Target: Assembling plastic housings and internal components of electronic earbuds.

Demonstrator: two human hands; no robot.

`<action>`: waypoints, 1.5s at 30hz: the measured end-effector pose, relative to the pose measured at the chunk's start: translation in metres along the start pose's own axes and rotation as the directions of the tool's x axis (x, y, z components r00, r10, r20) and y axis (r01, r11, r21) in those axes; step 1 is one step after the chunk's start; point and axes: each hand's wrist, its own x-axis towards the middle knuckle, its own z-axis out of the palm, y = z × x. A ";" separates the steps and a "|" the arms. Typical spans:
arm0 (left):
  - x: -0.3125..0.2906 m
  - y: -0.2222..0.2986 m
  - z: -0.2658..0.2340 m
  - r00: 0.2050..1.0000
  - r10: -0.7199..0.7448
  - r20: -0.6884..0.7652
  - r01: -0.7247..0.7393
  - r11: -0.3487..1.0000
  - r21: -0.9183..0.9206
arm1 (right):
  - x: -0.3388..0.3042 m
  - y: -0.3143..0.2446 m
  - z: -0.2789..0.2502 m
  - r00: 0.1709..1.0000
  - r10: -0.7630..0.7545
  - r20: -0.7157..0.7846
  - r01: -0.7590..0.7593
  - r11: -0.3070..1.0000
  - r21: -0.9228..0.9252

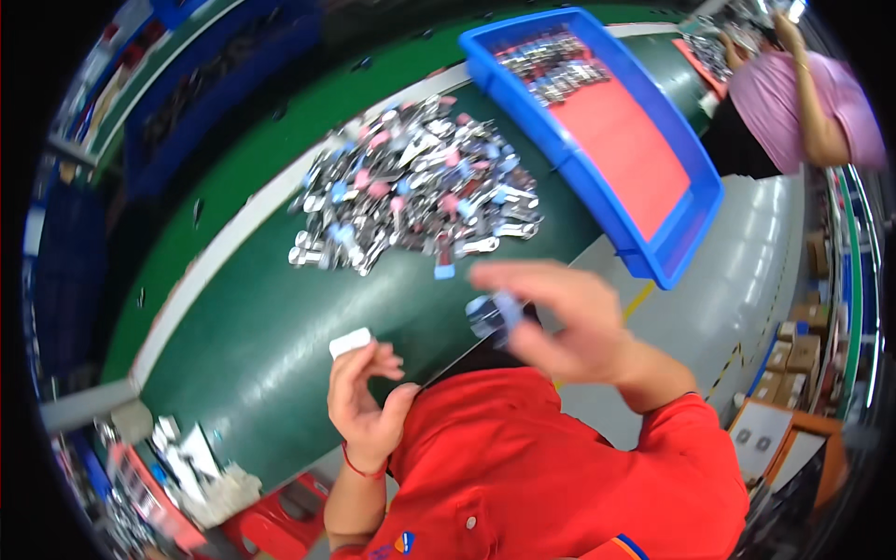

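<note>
Dark and light-blue piece [487,317], shiny, blurred, clamped in right hand [583,322] near table [252,345] edge. Probably light, stiff, slippery; best taken by its sides. Left hand [362,411] curled, thumb apart, at white block [350,343]; can't tell if gripping it.

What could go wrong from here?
The right hand has a small dark piece, blurred here, close to the table's edge; if it slipped, it might drop to the floor.

The blue tray sticks out past that edge, so a bump might tip it and spill its shiny metal pieces.
</note>
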 end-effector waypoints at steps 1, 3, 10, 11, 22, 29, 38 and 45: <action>-0.006 -0.011 -0.005 0.997 -0.053 0.061 0.047 0.995 0.093 | 0.004 -0.003 -0.025 0.999 -0.008 -0.052 0.001 0.991 -0.137; -0.006 -0.012 -0.005 0.986 -0.098 0.134 0.072 0.979 0.189 | 0.018 0.012 -0.074 0.986 0.031 -0.166 -0.084 0.942 -0.325; -0.003 -0.011 0.016 0.942 -0.114 0.316 -0.030 0.908 0.417 | 0.059 0.154 -0.159 0.821 0.570 -0.020 -0.471 0.658 -0.588; -0.002 -0.012 0.017 0.937 -0.105 0.332 -0.046 0.908 0.416 | 0.061 0.164 -0.157 0.823 0.567 -0.037 -0.479 0.656 -0.583; 0.000 -0.007 0.023 0.938 -0.138 0.318 -0.032 0.879 0.475 | 0.080 0.185 -0.135 0.768 0.635 0.085 -0.385 0.564 -0.731; 0.004 -0.015 0.012 0.924 -0.048 0.378 -0.112 0.915 0.389 | 0.082 0.168 -0.157 0.759 0.651 0.030 -0.446 0.553 -0.703; -0.002 -0.013 0.007 0.941 0.055 0.334 -0.183 0.913 0.366 | 0.243 0.096 0.031 0.911 -0.100 0.399 0.319 0.784 -0.532; -0.010 0.009 -0.028 0.977 0.130 0.168 -0.196 0.856 0.479 | 0.300 0.145 0.204 0.772 -0.288 0.566 0.629 0.468 -0.620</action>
